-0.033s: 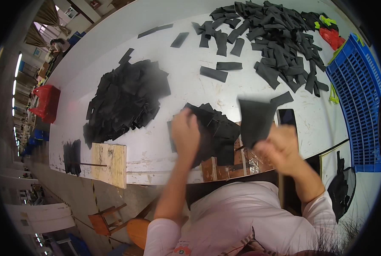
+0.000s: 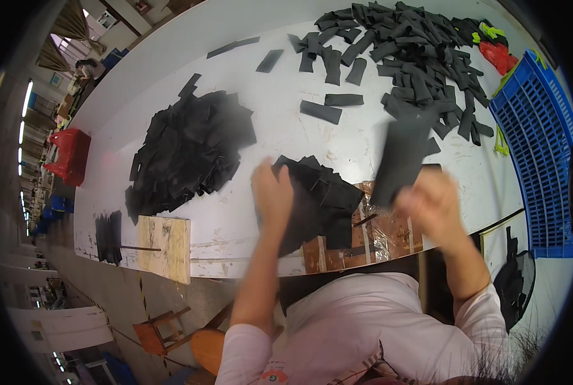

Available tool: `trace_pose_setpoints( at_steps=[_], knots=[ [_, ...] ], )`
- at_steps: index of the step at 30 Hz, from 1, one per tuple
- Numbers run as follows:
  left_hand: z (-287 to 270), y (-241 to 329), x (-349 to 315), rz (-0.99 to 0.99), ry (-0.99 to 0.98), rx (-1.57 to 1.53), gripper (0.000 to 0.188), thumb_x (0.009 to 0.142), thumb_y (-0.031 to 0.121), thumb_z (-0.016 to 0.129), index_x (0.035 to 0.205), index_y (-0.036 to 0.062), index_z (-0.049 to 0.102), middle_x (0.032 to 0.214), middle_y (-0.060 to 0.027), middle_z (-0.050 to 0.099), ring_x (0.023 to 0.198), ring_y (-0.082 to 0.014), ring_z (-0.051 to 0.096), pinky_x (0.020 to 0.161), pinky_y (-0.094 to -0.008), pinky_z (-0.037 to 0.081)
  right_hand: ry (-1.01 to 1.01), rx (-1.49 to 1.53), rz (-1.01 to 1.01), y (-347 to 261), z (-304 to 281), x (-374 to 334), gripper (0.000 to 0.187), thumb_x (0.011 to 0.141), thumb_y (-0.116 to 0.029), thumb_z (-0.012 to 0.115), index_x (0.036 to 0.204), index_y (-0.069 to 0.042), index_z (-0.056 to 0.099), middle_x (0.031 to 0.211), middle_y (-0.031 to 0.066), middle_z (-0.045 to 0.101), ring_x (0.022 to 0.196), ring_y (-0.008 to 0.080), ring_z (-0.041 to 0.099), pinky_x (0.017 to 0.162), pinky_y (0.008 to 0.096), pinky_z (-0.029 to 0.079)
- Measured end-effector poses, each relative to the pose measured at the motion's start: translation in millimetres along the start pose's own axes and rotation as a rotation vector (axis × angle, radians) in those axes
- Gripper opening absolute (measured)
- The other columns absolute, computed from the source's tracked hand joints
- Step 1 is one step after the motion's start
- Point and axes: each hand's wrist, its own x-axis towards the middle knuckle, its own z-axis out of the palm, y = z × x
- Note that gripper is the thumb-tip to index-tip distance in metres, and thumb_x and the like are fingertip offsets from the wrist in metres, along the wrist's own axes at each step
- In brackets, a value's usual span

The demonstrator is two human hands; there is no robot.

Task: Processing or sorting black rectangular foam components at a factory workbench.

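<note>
My right hand (image 2: 430, 206), smeared by motion, is closed on the lower end of a dark fabric piece (image 2: 402, 157) raised above the table. At the left edge of a small pile of black fabric pieces (image 2: 328, 196), my left hand (image 2: 273, 197) has its fingers bent over a flat black fabric piece (image 2: 291, 226). That piece hangs partly beneath my left wrist. Between my hands, a brown board (image 2: 389, 228) covered with shiny tape lies at the table's near edge, a thin dark rod over it.
A large black fabric heap (image 2: 193, 147) lies left on the white table (image 2: 235, 237). Many dark folded strips (image 2: 421, 83) are piled far right. A blue basket (image 2: 537, 160) stands right. A wooden board (image 2: 164, 247) sits near left. A phone (image 2: 433, 167) is mostly behind my right hand.
My right hand has moved slightly right and up, with its fabric piece swinging away over the table and showing more of the taped board. My left hand has shifted a little left.
</note>
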Motion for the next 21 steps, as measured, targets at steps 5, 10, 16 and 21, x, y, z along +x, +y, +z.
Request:
trace_pose_setpoints(
  at_steps=[5, 10, 16, 21],
  knots=[
    [35.7, -39.6, 30.0, -0.154, -0.379, 0.333, 0.025, 0.07, 0.016, 0.063, 0.085, -0.0032, 0.055, 0.089, -0.0171, 0.056, 0.079, -0.0311, 0.054, 0.07, -0.0376, 0.042, 0.482, 0.051, 0.201, 44.1, -17.4, 24.4, 0.033, 0.083, -0.03, 0.05, 0.095, 0.001, 0.053, 0.061, 0.0008, 0.051, 0.052, 0.0066, 0.046, 0.047, 0.0201, 0.036],
    [25.4, -51.2, 24.0, -0.053, -0.166, 0.006, 0.01, 0.068, 0.007, 0.061, 0.071, 0.001, 0.054, 0.07, -0.0129, 0.054, 0.072, -0.0324, 0.052, 0.065, -0.0402, 0.04, -0.036, 0.209, 0.494, 30.7, 26.7, -42.1, 0.028, 0.085, -0.024, 0.052, 0.095, 0.002, 0.056, 0.064, 0.0054, 0.057, 0.058, 0.0081, 0.054, 0.054, 0.0218, 0.044],
    [-48.9, 24.4, -2.3, -0.385, 0.136, -0.701, 0.009, 0.08, 0.001, 0.055, 0.087, -0.0009, 0.05, 0.079, -0.0041, 0.051, 0.064, -0.0079, 0.05, 0.055, -0.0202, 0.047, -0.364, 0.187, 0.411, 32.7, 78.5, -52.7, 0.02, 0.082, -0.017, 0.054, 0.092, 0.0, 0.056, 0.072, 0.0097, 0.061, 0.066, 0.0162, 0.059, 0.061, 0.0268, 0.046],
    [-101.2, 61.8, -68.7, -0.689, 0.068, -1.208, 0.011, 0.082, 0.001, 0.048, 0.092, -0.0001, 0.044, 0.087, -0.0079, 0.051, 0.074, -0.0123, 0.052, 0.06, -0.0291, 0.05, 0.064, 0.566, 0.376, 45.9, 129.3, -35.2, 0.019, 0.082, -0.011, 0.056, 0.097, 0.0, 0.052, 0.075, 0.0014, 0.056, 0.069, 0.0074, 0.053, 0.061, 0.022, 0.044]
  ],
)
